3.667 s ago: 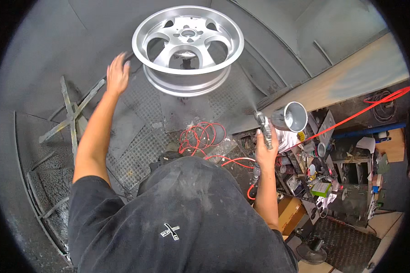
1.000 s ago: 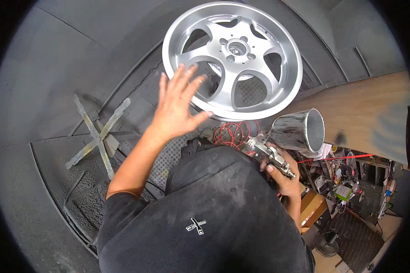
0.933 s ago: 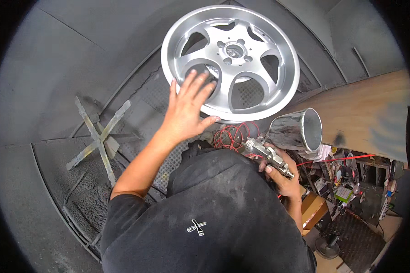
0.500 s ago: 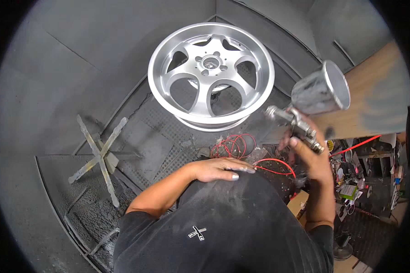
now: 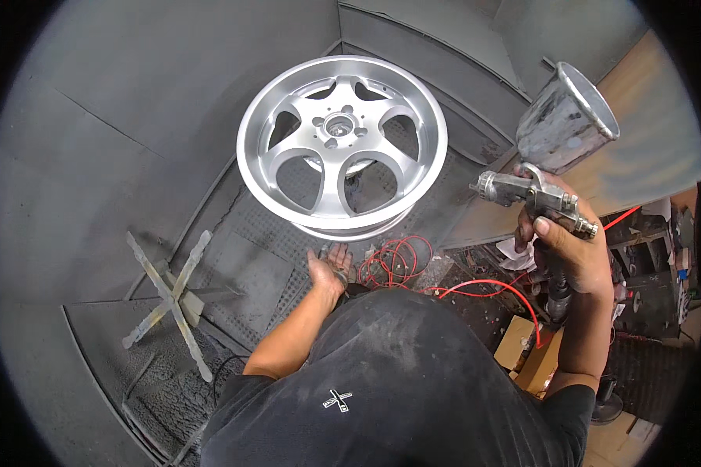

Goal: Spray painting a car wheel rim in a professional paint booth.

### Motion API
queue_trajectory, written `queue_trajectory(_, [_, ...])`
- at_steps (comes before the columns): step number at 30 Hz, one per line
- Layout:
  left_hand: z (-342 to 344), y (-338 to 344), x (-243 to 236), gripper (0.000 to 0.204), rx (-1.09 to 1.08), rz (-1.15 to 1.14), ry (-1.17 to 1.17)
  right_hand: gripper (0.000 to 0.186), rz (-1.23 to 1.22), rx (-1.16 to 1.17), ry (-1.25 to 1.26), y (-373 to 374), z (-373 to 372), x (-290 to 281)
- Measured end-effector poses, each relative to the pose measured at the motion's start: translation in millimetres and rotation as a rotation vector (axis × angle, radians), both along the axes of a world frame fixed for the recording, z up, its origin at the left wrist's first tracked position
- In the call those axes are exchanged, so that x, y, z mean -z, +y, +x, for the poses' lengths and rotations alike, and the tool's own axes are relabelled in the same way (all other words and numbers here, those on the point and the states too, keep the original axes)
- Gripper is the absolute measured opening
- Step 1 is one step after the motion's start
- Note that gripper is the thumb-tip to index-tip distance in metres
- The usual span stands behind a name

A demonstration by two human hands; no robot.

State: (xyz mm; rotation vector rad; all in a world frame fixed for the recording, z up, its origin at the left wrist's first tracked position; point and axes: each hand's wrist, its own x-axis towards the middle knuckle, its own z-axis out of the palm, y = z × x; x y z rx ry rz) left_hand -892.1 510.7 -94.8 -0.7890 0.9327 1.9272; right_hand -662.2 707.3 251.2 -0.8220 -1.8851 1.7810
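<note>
A silver car wheel rim point(image 5: 332, 180) with several wide spokes is held up off the floor ahead of me, face upward. Below its near edge, my left hand point(image 5: 331, 270) lies palm up with the fingers stretched out, apparently holding nothing. On the right, my right hand point(image 5: 575, 253) is wrapped round the grip of a metal spray gun point(image 5: 551, 204). Its nozzle points left toward the wheel. A paint-smeared metal cup point(image 5: 557, 134) sits tilted on top of the gun. What supports the wheel is mostly hidden beneath it.
A red air hose point(image 5: 483, 283) coils on the floor and runs near my right arm. At left stands a cross-shaped stand point(image 5: 171, 296) with taped arms. Grey walls point(image 5: 109, 156) close in behind and left. A cardboard box point(image 5: 516, 342) and cluttered shelves point(image 5: 639, 265) are at right.
My left hand has moved from in front of my shirt forward and left, turning palm up below the wheel. The spray gun has shifted slightly right. The whole view has shifted a little.
</note>
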Motion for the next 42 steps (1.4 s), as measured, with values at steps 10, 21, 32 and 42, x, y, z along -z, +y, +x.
queue_trajectory(10, [-38.7,-3.1,-10.9,0.090,0.042,-0.048,-0.068,0.055,0.012,-0.008,-0.011,6.5,-8.2,1.4])
queue_trajectory(21, [-95.3,-30.1,4.9,0.082,0.214,-0.199,0.159,0.046,0.188,0.022,-0.129,29.8,-36.8,-9.2])
queue_trajectory(32, [-26.2,-11.1,13.7,0.076,0.285,0.021,-0.027,0.041,0.191,0.196,-0.187,55.9,-32.4,13.7])
queue_trajectory(42, [-72.5,-14.8,3.3,0.082,0.343,-0.197,0.116,0.042,0.283,0.187,-0.136,53.8,-34.0,15.0])
